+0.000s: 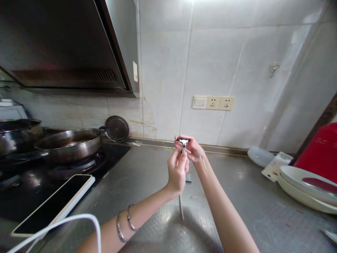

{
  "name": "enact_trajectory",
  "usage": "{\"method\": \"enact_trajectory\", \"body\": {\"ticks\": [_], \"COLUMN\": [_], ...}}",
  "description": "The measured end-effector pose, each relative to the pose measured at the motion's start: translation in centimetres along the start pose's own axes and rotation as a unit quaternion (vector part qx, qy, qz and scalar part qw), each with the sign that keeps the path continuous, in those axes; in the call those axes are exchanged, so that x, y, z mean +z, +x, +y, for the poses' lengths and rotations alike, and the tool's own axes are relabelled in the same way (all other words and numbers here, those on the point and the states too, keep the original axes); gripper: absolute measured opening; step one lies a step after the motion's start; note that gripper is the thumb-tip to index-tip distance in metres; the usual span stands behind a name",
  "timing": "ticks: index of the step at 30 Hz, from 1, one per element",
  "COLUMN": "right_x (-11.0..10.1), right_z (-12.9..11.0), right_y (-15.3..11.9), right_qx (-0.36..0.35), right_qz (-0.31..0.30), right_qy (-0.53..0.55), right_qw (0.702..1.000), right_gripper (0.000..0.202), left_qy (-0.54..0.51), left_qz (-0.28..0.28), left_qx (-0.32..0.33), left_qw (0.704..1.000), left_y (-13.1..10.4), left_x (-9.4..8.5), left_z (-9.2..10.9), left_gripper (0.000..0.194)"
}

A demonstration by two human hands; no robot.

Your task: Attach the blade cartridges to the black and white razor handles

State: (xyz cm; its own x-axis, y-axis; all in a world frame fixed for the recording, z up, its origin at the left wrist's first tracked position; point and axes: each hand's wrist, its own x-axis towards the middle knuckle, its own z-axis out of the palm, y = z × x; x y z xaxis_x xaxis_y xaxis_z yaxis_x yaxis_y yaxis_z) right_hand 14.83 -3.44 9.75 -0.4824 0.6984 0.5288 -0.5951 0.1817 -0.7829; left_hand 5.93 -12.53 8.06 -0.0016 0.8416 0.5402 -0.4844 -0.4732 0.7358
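I am holding a small peeler [183,142] up over the steel countertop [237,196], in front of the tiled wall. My left hand [178,171] is gripping its handle from below, and my right hand [193,149] is pinching the dark blade head at the top, so both hands are closed on it together. A frying pan [68,143] is sitting on the stove to my left, a tablet [55,203] beside it, and stacked plates [305,189] at right.

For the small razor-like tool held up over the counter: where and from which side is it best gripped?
Probably by its slim handle, from below, as the left hand does. The tool stands upright with its dark crossbar head on top, where the right hand fingers pinch it; the narrow shaft under that offers the surer hold.
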Motion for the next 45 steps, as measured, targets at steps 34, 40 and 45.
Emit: {"method": "enact_trajectory", "body": {"ticks": [34,40,45], "right_x": [-1.9,-2.4,-2.5], "right_z": [-4.0,-5.7,-6.4], "right_y": [-1.0,-1.9,-2.5], "right_qx": [0.058,0.063,0.079], "right_qz": [0.181,0.232,0.242], "right_qy": [-0.146,-0.211,-0.277], "right_qw": [0.971,0.947,0.927], "right_gripper": [0.028,0.026,0.028], "left_qy": [0.079,0.121,0.189], "left_qz": [0.032,0.034,0.002], "left_qx": [-0.032,-0.082,-0.168], "left_qw": [0.996,0.989,0.968], "left_y": [4.1,5.9,7.0], "left_x": [-3.1,-4.7,-6.2], "left_z": [0.2,-0.9,-1.9], "left_gripper": [0.031,0.023,0.018]}}
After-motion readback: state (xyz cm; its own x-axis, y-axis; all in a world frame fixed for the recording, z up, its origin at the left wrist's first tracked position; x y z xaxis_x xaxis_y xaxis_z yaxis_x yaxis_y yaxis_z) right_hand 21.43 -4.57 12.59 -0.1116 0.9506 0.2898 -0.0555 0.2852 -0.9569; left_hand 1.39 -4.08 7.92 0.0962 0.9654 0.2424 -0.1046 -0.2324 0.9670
